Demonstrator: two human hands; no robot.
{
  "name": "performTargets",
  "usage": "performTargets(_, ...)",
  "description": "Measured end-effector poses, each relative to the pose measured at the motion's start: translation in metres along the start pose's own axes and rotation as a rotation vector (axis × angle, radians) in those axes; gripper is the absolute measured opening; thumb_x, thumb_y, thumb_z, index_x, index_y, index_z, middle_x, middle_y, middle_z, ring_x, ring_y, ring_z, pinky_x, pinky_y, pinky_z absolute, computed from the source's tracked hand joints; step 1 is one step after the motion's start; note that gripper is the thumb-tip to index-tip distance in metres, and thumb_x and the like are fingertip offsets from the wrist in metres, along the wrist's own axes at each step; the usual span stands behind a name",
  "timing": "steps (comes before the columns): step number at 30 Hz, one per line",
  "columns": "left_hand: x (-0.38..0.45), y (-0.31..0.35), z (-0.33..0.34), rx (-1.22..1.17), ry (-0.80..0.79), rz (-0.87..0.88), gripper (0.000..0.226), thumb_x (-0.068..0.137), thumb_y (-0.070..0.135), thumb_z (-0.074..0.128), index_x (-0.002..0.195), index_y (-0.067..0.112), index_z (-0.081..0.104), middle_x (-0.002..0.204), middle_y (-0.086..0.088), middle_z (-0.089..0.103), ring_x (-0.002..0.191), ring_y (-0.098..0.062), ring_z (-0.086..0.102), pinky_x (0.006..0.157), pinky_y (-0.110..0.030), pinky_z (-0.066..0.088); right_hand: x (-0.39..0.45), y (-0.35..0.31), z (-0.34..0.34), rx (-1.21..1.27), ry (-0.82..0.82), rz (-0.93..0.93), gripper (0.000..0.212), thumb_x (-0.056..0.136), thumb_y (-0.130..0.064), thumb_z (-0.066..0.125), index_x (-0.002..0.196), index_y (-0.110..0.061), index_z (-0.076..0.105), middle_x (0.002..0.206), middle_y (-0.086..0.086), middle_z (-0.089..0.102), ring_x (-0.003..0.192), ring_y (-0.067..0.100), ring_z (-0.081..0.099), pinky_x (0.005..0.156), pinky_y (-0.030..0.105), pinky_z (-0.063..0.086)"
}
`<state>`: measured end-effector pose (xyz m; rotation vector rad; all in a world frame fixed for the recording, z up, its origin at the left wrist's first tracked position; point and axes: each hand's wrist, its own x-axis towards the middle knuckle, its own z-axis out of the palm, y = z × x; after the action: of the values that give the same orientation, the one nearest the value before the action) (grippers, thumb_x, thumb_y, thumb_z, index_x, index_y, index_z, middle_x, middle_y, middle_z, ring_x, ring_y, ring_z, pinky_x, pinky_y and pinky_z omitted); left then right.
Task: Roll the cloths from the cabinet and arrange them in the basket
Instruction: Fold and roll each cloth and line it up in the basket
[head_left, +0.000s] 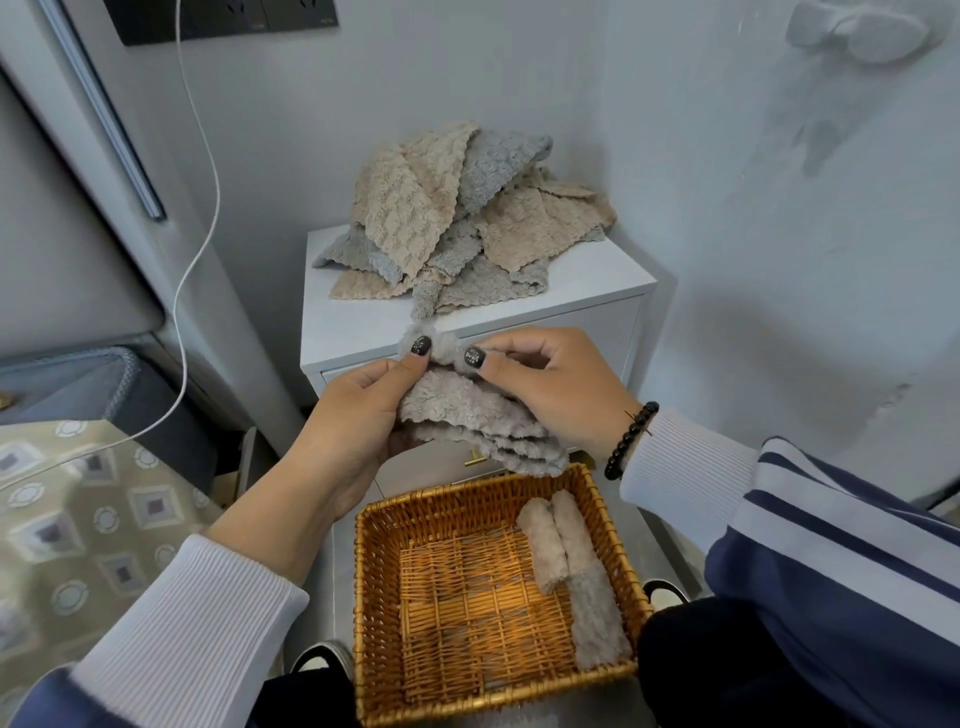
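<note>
Fluffy grey cloth, scalloped edge, top partly rolled, pinched by both hands

You've got a navy jacket on with pale stripes running down the right sleeve, and both arms end in long ribbed cuffs in a light bluish white, the left cuff looking extra chunky. There's a black beaded bracelet sitting just above the right cuff. Your thumbnails are done in dark polish with a bit of sparkly speckle on them. Lower down, dark trousers, plus black shoes with white edging, one shoe toe poking out near the bottom.
</note>
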<state>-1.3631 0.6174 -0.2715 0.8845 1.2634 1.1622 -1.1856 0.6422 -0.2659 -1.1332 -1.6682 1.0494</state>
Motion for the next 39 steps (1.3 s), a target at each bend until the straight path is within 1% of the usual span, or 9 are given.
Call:
performTargets(3, 0.000, 0.001, -0.001, -0.016, 0.028, -0.017, 0.030, 0.093, 0.034, 0.061, 0.099, 0.006, 0.073, 0.096, -0.010, 0.077, 0.082, -0.019, 0.073, 0.068, -0.030, 0.062, -0.001, -0.002, -0.001, 0.081, 0.007, -0.061, 0.020, 0.088, -0.013, 0.068, 0.105, -0.023, 0.070, 0.103, -0.007, 0.068, 0.092, -0.006, 0.062, 0.081, 0.006, 0.046)
performTargets(9, -0.001, 0.005, -0.002, -0.099, 0.079, -0.028, 0.024, 0.099, 0.024, 0.055, 0.095, 0.010, 0.073, 0.088, -0.007, 0.076, 0.069, -0.014, 0.069, 0.054, -0.022, 0.057, -0.005, -0.004, -0.001, -0.006, -0.182, -0.099, 0.027, 0.088, -0.011, 0.067, 0.109, -0.028, 0.069, 0.127, -0.006, 0.060, 0.116, 0.000, 0.053, 0.094, 0.015, 0.044)
performTargets(14, -0.003, 0.009, -0.005, -0.136, 0.042, -0.017, 0.034, 0.095, 0.037, 0.058, 0.112, 0.010, 0.068, 0.110, -0.011, 0.074, 0.095, -0.025, 0.070, 0.075, -0.033, 0.061, -0.008, -0.003, -0.004, -0.013, -0.315, -0.072, 0.018, 0.094, -0.016, 0.060, 0.099, -0.021, 0.076, 0.134, -0.006, 0.054, 0.122, 0.001, 0.048, 0.101, 0.021, 0.039)
performTargets(19, -0.004, 0.007, -0.005, -0.108, 0.045, 0.057, 0.030, 0.078, 0.007, 0.063, 0.107, 0.008, 0.056, 0.101, -0.018, 0.056, 0.092, -0.029, 0.054, 0.074, -0.036, 0.048, -0.003, -0.001, -0.002, 0.138, -0.099, -0.009, 0.017, 0.091, -0.011, 0.063, 0.093, -0.024, 0.075, 0.111, -0.006, 0.069, 0.096, 0.002, 0.064, 0.084, 0.019, 0.050)
performTargets(23, -0.005, 0.009, -0.007, -0.177, -0.039, 0.147, 0.049, 0.064, 0.008, 0.055, 0.112, 0.013, 0.049, 0.109, -0.014, 0.053, 0.099, -0.030, 0.051, 0.077, -0.038, 0.041, 0.010, 0.010, -0.003, 0.229, 0.138, 0.291, 0.028, 0.082, -0.027, 0.074, 0.106, -0.020, 0.063, 0.110, 0.001, 0.065, 0.106, 0.018, 0.061, 0.086, 0.029, 0.053)
performTargets(27, -0.006, 0.008, -0.006, -0.196, -0.046, 0.203, 0.047, 0.064, 0.005, 0.051, 0.110, 0.012, 0.053, 0.108, -0.017, 0.060, 0.100, -0.034, 0.056, 0.077, -0.040, 0.044, 0.011, 0.015, -0.003, 0.568, -0.013, 0.656, 0.046, 0.075, -0.040, 0.075, 0.112, -0.014, 0.065, 0.116, 0.011, 0.064, 0.110, 0.033, 0.061, 0.097, 0.051, 0.049)
performTargets(32, -0.006, 0.008, -0.007, -0.142, -0.064, 0.204, 0.038, 0.063, 0.005, 0.051, 0.095, 0.015, 0.069, 0.099, -0.013, 0.067, 0.092, -0.032, 0.065, 0.077, -0.042, 0.053, 0.013, 0.012, -0.001, 0.852, -0.166, 0.510, 0.045, 0.080, -0.026, 0.067, 0.121, -0.008, 0.062, 0.114, 0.014, 0.070, 0.102, 0.027, 0.068, 0.089, 0.044, 0.054)
performTargets(35, -0.004, 0.007, -0.008, -0.071, -0.017, 0.164, 0.022, 0.061, 0.005, 0.054, 0.066, 0.020, 0.069, 0.082, -0.009, 0.067, 0.082, -0.030, 0.066, 0.075, -0.042, 0.054, 0.018, 0.014, -0.003, 0.717, 0.009, 0.413, 0.032, 0.089, -0.016, 0.065, 0.117, -0.002, 0.064, 0.113, 0.017, 0.069, 0.107, 0.032, 0.066, 0.094, 0.045, 0.052)
performTargets(39, 0.001, 0.003, -0.011, -0.044, 0.010, 0.143, 0.006, 0.067, 0.014, 0.066, 0.071, 0.016, 0.069, 0.082, -0.009, 0.071, 0.081, -0.029, 0.069, 0.067, -0.033, 0.055, 0.020, 0.016, -0.006, 0.486, 0.101, 0.307, 0.010, 0.086, -0.019, 0.071, 0.092, -0.011, 0.073, 0.101, 0.012, 0.074, 0.099, 0.029, 0.069, 0.096, 0.046, 0.052)
